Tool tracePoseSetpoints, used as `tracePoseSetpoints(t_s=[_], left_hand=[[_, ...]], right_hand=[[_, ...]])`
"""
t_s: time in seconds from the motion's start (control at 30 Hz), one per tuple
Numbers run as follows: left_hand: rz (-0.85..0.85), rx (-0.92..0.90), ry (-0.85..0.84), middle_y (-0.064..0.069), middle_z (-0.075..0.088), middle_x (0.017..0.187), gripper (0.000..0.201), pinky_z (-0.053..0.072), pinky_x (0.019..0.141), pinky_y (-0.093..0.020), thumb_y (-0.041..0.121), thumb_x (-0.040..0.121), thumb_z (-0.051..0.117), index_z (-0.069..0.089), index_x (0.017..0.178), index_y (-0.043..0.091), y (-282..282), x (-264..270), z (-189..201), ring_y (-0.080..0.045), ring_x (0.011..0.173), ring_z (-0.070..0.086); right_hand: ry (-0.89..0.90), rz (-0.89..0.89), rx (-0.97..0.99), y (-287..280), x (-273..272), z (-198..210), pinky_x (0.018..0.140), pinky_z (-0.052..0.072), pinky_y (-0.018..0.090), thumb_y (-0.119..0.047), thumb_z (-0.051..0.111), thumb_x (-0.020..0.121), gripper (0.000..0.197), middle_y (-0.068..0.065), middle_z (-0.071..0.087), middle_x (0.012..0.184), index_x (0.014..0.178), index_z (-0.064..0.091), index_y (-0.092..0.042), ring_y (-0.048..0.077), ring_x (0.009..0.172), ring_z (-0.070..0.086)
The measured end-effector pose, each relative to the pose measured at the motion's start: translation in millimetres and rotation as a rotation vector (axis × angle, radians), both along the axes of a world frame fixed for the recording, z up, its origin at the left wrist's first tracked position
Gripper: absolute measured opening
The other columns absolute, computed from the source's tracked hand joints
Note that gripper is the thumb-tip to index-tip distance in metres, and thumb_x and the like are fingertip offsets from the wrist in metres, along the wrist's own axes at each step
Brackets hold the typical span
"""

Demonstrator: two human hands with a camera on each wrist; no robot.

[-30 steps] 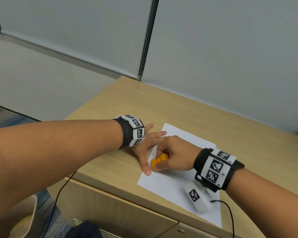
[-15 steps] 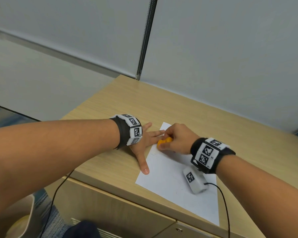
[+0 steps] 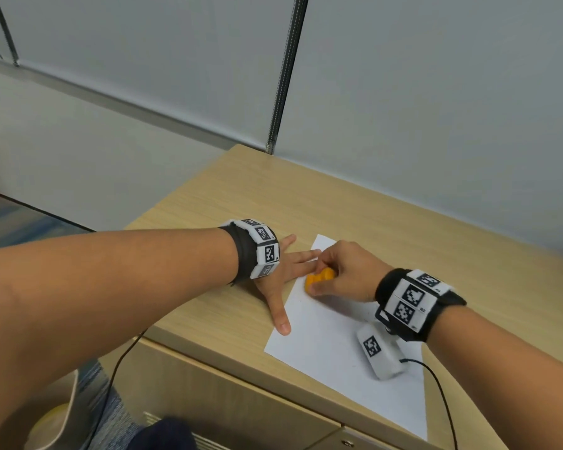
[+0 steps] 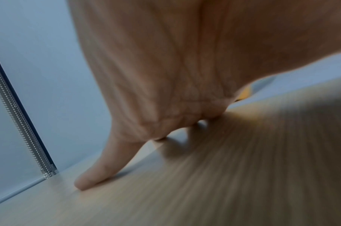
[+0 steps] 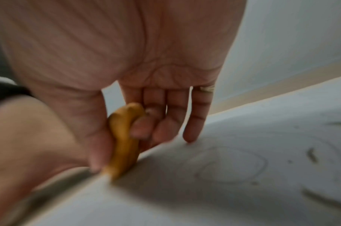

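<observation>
A white sheet of paper (image 3: 332, 345) lies on the wooden desk (image 3: 355, 216), with faint pencil marks (image 5: 231, 165) on it in the right wrist view. My right hand (image 3: 345, 274) pinches a small orange eraser-like piece (image 3: 319, 278) between thumb and fingers and presses its end onto the paper (image 5: 243, 191) near the sheet's left edge. The orange piece (image 5: 123, 146) shows edge-on in the right wrist view. My left hand (image 3: 283, 274) lies flat with fingers spread, holding down the paper's left edge. In the left wrist view the little finger (image 4: 99, 169) rests on the desk (image 4: 204, 191).
A white tagged box (image 3: 379, 352) with a black cable (image 3: 436, 384) hangs under my right wrist, over the paper. A grey partition wall (image 3: 436, 108) runs along the desk's far edge. The desk's front edge drops to cabinet drawers (image 3: 241, 407).
My right hand slid the orange piece up the paper away from me, then back a little towards me. The left hand stayed flat on the paper's edge.
</observation>
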State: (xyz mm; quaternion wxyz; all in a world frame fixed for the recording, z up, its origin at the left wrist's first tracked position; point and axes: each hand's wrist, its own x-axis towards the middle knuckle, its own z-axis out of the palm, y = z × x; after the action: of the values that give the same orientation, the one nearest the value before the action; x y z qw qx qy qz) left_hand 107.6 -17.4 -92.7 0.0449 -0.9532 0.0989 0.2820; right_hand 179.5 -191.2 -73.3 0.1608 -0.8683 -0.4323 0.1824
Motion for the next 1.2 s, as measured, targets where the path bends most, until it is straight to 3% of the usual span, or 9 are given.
tracePoseSetpoints(t_s=[0.13,0.3,0.5,0.63,0.77,0.93,1.07,1.2], left_hand=[[0.014,0.007,0.012,0.018,-0.039,0.155,0.144,-0.013,0.113,-0.062,0.091,0.048,0.067,-0.03,0.146,0.049,3.9,3.1,-5.5,-0.038,0.138,-0.042],[-0.003,0.008,0.014,0.02,-0.041,0.153,0.14,-0.006,0.111,-0.07,0.089,0.052,0.068,-0.03,0.145,0.052,0.9,3.4,-2.9,-0.038,0.14,-0.039],[0.015,0.033,0.044,0.019,-0.041,0.153,0.147,-0.007,0.115,-0.068,0.092,0.045,0.066,-0.031,0.146,0.048,1.5,5.3,-3.2,-0.037,0.138,-0.042],[0.02,-0.002,0.046,0.017,-0.04,0.155,0.138,-0.01,0.114,-0.063,0.087,0.055,0.069,-0.028,0.146,0.051,0.0,5.2,-0.6,-0.036,0.139,-0.041],[0.016,0.017,0.046,0.019,-0.04,0.154,0.144,-0.011,0.113,-0.063,0.087,0.05,0.071,-0.03,0.146,0.049,1.9,6.0,-0.3,-0.035,0.139,-0.041],[-0.007,0.036,0.04,0.017,-0.037,0.157,0.145,-0.009,0.114,-0.062,0.083,0.055,0.072,-0.029,0.149,0.041,-1.1,4.7,7.7,-0.036,0.143,-0.035],[0.011,0.037,0.058,0.021,-0.041,0.153,0.149,-0.007,0.113,-0.065,0.089,0.047,0.07,-0.033,0.145,0.046,1.1,6.0,4.8,-0.036,0.141,-0.038],[-0.002,0.045,0.059,0.024,-0.046,0.148,0.146,-0.005,0.112,-0.067,0.095,0.038,0.064,-0.031,0.141,0.055,4.3,9.0,-1.8,-0.035,0.141,-0.04]], right_hand=[[0.125,0.214,-0.198,-9.7,-15.8,9.7,0.061,0.045,0.025,-0.041,0.087,0.075,0.022,-0.012,0.06,0.062,0.073,0.073,-0.024,0.002,0.057,0.052],[-0.049,0.005,0.027,-0.3,-3.7,-2.3,0.061,0.041,0.021,-0.037,0.088,0.075,0.02,-0.012,0.059,0.061,0.076,0.073,-0.023,-0.001,0.053,0.053],[0.097,0.201,-0.229,-11.8,-17.2,13.1,0.062,0.046,0.023,-0.043,0.088,0.074,0.022,-0.012,0.062,0.064,0.074,0.073,-0.026,0.002,0.057,0.053],[0.044,0.114,-0.081,-5.1,-16.1,9.4,0.064,0.044,0.021,-0.04,0.089,0.074,0.024,-0.024,0.062,0.063,0.081,0.077,-0.021,-0.002,0.059,0.056],[-0.053,0.174,-0.113,-15.2,-29.7,9.1,0.059,0.044,0.022,-0.043,0.086,0.076,0.022,-0.014,0.06,0.063,0.078,0.072,-0.025,0.003,0.059,0.055],[0.075,0.17,-0.192,-36.4,-29.2,8.9,0.076,0.058,0.039,-0.048,0.084,0.077,0.027,-0.002,0.074,0.083,0.089,0.076,-0.025,0.016,0.073,0.065],[0.022,0.086,-0.071,-26.6,-20.1,3.2,0.065,0.049,0.028,-0.049,0.081,0.081,0.024,-0.008,0.065,0.072,0.078,0.069,-0.028,0.006,0.064,0.056],[-0.039,-0.009,0.022,-8.7,-15.5,-7.0,0.069,0.044,0.027,-0.043,0.079,0.084,0.02,-0.008,0.064,0.081,0.082,0.065,-0.028,0.008,0.071,0.057]])
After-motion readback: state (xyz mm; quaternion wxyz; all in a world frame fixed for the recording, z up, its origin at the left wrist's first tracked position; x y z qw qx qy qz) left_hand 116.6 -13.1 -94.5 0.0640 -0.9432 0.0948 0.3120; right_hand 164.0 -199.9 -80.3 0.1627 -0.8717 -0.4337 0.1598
